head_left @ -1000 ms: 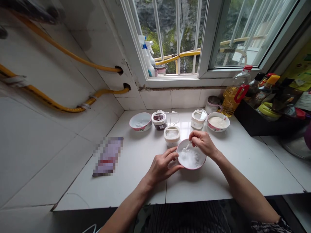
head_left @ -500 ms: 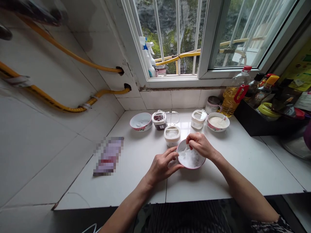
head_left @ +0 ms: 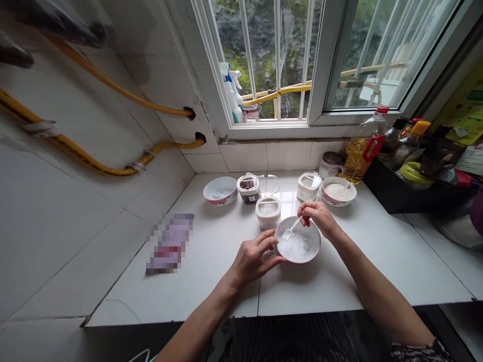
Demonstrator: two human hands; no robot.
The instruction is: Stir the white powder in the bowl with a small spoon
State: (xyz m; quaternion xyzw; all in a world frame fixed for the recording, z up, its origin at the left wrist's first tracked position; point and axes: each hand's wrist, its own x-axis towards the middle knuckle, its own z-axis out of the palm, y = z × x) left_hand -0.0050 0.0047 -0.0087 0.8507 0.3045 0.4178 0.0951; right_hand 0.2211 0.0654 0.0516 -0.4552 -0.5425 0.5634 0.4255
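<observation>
A white bowl with a pink rim (head_left: 315, 250) stands on the counter and holds a white, grainy substance (head_left: 300, 246). My left hand (head_left: 253, 256) grips the bowl's left side, thumb low and fingers along the rim. Between the fingertips of my right hand (head_left: 316, 216) is the handle of a small white plastic spoon (head_left: 288, 234). The spoon slants down into the bowl, its scoop near the left inner wall. Just behind the bowl is a white lidded jar (head_left: 268, 211) with pale contents.
Behind stand a bowl (head_left: 220, 191), a jar with dark red contents (head_left: 248, 188), another white jar (head_left: 308, 186) and a bowl of pale grains (head_left: 338, 191). An oil bottle (head_left: 360, 151) and a black box (head_left: 396, 193) of bottles are at right. A blurred purple packet (head_left: 171, 244) lies left.
My right hand has shifted slightly up and to the right, uncovering more of the spoon and the white contents. My left hand stays on the bowl.
</observation>
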